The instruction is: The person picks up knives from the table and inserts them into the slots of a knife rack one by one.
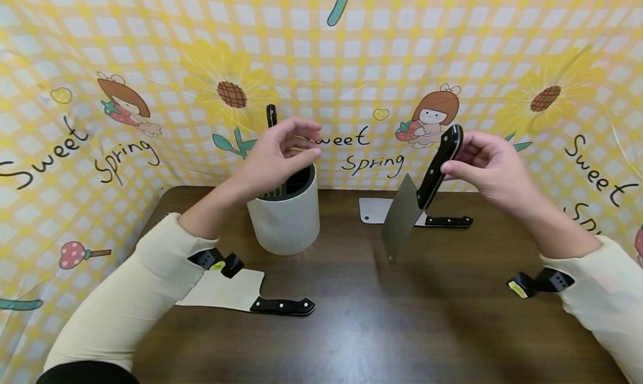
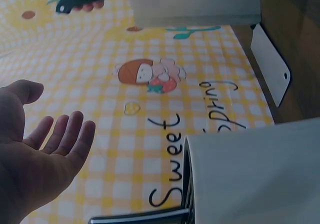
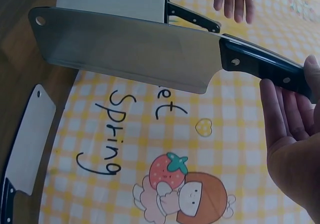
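Observation:
My right hand [image 1: 489, 169] pinches the black riveted handle of a cleaver [image 1: 402, 219] near its end, and the broad blade hangs down above the table. In the right wrist view the whole cleaver [image 3: 130, 49] shows, with a hole at the blade's corner. My left hand [image 1: 283, 152] holds nothing, its fingers relaxed over a white round knife block [image 1: 286, 225]. One black-handled knife [image 1: 272, 115] stands in the block behind that hand. The left wrist view shows the left hand [image 2: 50, 144] palm and loose fingers beside the block.
A second cleaver [image 1: 447, 221] lies at the back of the brown table [image 1: 351, 328], behind the held one. Another cleaver [image 1: 283, 306] lies at the front left, its blade partly under my left sleeve. A yellow checked cloth [image 1: 346, 54] rises behind the table and at both sides.

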### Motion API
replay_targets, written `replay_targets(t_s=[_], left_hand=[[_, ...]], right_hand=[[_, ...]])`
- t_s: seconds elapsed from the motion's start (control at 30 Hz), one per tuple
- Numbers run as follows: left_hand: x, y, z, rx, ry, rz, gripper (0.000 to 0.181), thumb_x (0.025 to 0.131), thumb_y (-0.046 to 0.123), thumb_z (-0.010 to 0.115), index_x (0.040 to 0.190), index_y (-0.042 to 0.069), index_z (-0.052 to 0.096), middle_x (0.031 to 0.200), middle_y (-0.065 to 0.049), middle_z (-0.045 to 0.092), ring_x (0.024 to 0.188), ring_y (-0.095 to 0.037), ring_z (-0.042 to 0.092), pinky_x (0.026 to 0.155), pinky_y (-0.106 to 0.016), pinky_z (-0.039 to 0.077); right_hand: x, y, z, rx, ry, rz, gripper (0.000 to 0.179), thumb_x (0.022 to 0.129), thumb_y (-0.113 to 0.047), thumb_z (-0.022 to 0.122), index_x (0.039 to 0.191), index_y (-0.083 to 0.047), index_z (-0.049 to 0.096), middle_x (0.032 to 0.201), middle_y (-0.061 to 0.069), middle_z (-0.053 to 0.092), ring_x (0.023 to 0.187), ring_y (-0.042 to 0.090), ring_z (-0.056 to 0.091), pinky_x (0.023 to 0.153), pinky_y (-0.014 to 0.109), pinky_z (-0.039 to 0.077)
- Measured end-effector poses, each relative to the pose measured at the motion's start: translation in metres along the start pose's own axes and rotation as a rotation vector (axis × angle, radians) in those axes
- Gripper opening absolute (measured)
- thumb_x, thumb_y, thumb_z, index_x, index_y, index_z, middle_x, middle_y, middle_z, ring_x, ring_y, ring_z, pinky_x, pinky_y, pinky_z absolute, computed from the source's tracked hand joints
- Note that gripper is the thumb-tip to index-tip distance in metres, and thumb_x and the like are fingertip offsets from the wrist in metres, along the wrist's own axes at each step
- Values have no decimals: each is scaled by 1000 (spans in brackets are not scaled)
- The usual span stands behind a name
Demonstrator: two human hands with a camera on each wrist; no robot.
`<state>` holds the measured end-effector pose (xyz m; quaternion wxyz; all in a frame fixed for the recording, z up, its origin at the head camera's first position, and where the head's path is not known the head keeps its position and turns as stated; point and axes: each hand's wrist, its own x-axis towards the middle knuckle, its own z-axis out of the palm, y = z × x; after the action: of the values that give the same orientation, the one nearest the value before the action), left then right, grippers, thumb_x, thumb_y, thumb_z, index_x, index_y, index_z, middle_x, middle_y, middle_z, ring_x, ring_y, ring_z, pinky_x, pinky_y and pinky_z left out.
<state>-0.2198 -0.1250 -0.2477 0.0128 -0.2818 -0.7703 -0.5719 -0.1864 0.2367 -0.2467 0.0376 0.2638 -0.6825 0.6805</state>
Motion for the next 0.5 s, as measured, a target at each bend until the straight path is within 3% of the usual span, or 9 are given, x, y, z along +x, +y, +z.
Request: replay_targets(t_s=[0.5], left_hand=[[11, 6, 35, -24, -113, 34, 39, 98, 7, 67, 134, 0, 55, 125, -12, 63, 114, -22, 63, 99, -35, 53]], right_hand=[[15, -2, 26, -30, 8, 9, 23, 87, 14, 72, 103, -3, 69, 91, 5, 72, 81, 14, 70, 74, 25, 60]])
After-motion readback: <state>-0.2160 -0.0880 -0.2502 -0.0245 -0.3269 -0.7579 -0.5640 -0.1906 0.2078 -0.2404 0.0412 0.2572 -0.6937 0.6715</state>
